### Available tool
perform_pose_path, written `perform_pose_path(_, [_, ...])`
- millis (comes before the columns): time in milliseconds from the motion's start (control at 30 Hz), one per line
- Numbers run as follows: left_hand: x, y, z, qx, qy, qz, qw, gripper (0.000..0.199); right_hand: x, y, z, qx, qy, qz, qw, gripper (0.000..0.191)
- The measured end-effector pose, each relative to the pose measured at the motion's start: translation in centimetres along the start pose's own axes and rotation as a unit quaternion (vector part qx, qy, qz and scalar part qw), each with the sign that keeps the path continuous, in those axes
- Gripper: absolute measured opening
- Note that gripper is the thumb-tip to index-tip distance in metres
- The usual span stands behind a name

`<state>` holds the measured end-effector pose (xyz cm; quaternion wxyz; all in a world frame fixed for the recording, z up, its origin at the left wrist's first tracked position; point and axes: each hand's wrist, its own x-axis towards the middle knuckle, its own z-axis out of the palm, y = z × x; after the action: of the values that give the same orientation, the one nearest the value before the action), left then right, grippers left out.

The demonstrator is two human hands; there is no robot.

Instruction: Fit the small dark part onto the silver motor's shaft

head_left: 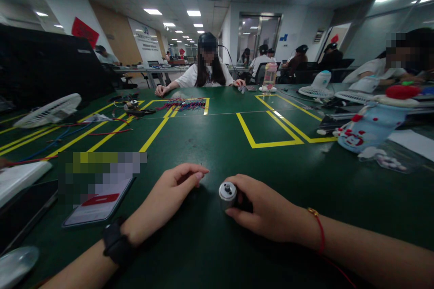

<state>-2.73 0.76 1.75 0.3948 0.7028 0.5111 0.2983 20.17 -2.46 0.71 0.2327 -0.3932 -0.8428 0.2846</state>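
A small silver metal cylinder (pixel 227 193) with a short shaft on its top stands upright at the middle front of the green table (pixel 200 248). My right hand (pixel 259 207) is closed round its right side, thumb in front and fingers behind. To the left of the cylinder, my left hand (pixel 176 187) hovers or rests over the table with its fingertips bent together near the thumb. A gap separates it from the cylinder. What lies between its fingertips, if anything, is too small to make out.
A phone (pixel 101 201) lies at the left front. Wires (pixel 186 104) and yellow tape rectangles (pixel 278 144) are farther back. A blue cup (pixel 375 126) and white fans (pixel 318 86) stand right. Across the table sits a person (pixel 208 67) with both hands on it.
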Motion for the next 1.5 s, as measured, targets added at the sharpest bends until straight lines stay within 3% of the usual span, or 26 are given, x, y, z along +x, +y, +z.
perform_pose_path(167, [0.5, -1.1, 0.1, -0.107, 0.056, -0.054, 0.991, 0.025, 0.1, 0.0, -0.1, 0.002, -0.002, 0.003, 1.000, 0.035])
perform_pose_path(300, [0.6, -1.4, 0.1, -0.178, 0.071, -0.065, 0.979, 0.025, 0.1, -0.1, -0.1, 0.003, -0.005, 0.009, 1.000, 0.034])
perform_pose_path(900, [-0.1, -0.3, -0.1, -0.039, 0.036, -0.034, 0.998, 0.023, 0.0, -0.2, -0.1, 0.007, -0.002, 0.008, 1.000, 0.034])
perform_pose_path(1200, [-0.9, 0.9, 0.4, -0.002, -0.114, 0.050, 0.992, 0.022, 0.1, 0.0, 0.0, 0.005, -0.003, -0.005, 1.000, 0.033])
perform_pose_path(1500, [-1.2, 3.0, 1.4, 0.004, -0.082, 0.135, 0.988, 0.022, 0.2, 0.2, 0.2, -0.002, 0.012, -0.019, 1.000, 0.029])
